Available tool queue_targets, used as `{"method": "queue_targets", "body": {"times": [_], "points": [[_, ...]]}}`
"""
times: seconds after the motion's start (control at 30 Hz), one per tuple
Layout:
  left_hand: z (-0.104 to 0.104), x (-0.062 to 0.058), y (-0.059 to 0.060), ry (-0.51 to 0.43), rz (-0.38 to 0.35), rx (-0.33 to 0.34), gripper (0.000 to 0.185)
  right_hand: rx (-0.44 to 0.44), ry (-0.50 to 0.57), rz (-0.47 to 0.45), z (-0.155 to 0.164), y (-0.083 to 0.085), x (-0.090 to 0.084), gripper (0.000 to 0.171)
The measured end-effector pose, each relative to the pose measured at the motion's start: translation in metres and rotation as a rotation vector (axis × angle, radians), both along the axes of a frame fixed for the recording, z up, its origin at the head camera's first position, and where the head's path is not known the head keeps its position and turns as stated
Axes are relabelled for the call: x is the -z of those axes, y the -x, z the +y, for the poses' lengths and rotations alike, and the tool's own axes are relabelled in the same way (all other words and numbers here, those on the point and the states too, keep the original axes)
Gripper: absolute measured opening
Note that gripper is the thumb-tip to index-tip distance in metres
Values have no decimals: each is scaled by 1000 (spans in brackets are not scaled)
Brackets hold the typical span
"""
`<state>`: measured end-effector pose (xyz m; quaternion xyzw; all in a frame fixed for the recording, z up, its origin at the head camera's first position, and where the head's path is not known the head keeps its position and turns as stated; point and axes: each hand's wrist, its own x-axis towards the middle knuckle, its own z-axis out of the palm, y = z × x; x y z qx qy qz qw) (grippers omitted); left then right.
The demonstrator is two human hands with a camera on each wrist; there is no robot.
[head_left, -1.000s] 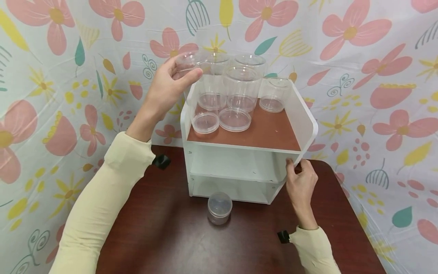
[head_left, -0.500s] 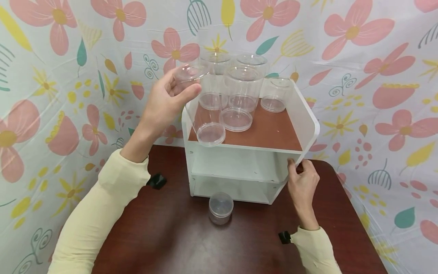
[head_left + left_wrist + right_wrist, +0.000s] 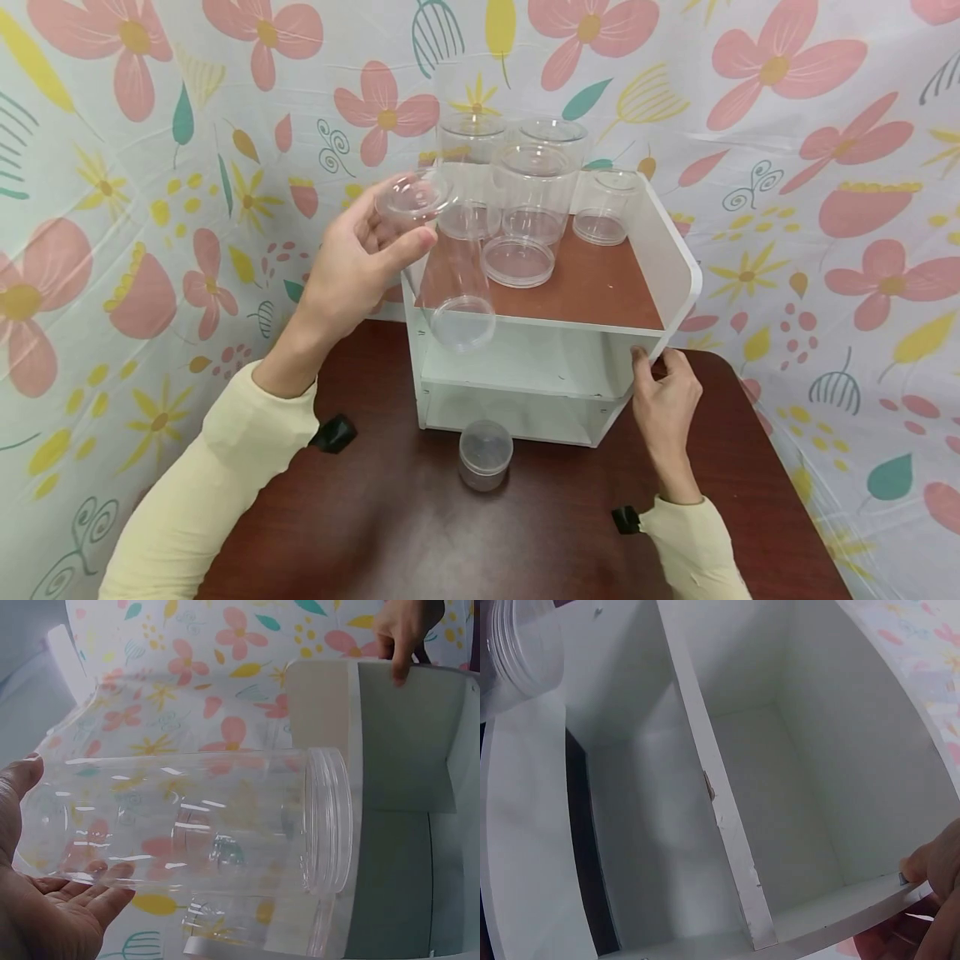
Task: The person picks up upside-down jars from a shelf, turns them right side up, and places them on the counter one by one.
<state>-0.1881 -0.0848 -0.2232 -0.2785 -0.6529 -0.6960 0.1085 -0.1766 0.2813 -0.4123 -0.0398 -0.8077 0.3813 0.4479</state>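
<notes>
My left hand (image 3: 345, 262) grips a tall clear plastic jar (image 3: 459, 271) by its upper end, in front of the shelf's left top edge. The jar tilts, and its ridged end, plain in the left wrist view on the jar (image 3: 328, 821), points down. My right hand (image 3: 666, 396) pinches the right side edge of a small white shelf unit (image 3: 663, 258). In the right wrist view, the thumb (image 3: 922, 862) presses on that edge. Several clear jars (image 3: 521, 262) stand on the brown top of the unit, with a shorter jar (image 3: 600, 229) at its back right.
A small round lidded clear container (image 3: 486, 454) sits on the dark wooden table (image 3: 405, 517) before the shelf. Two white compartments lie below the top, parted by a chipped board (image 3: 720, 795). A floral cloth (image 3: 787, 208) hangs close behind and at the sides.
My left hand has lifted the tall jar off the shelf top's front left and drawn it down and toward me, over the front edge. The right hand keeps its grip on the shelf.
</notes>
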Motion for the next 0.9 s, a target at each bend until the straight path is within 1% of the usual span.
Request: {"method": "queue_targets", "body": {"times": [0.17, 0.23, 0.37, 0.43, 0.47, 0.6, 0.7, 0.8, 0.9], "points": [[-4, 7, -11, 21, 10, 4, 66, 4, -2, -15, 2, 1, 2, 17], [-6, 10, -14, 24, 2, 9, 67, 7, -1, -20, 2, 1, 2, 17], [-8, 16, -22, 21, -4, 26, 85, 9, 3, -24, 3, 2, 3, 17], [-7, 19, -26, 18, -3, 43, 91, 8, 3, -24, 3, 2, 3, 17], [-7, 21, -28, 16, -3, 53, 91, 7, 4, -26, 4, 2, 3, 17], [-6, 31, -35, 23, -7, 103, 77, 3, 6, -38, 4, 2, 2, 16], [-4, 39, -40, 39, -30, 132, 70, -1, 11, -49, 4, 1, 2, 16], [-3, 46, -43, 51, -63, 148, 68, -1, 14, -57, 4, 0, 1, 17], [-2, 53, -46, 59, -88, 150, 68, 0, 18, -60, 3, 0, 0, 17]]}}
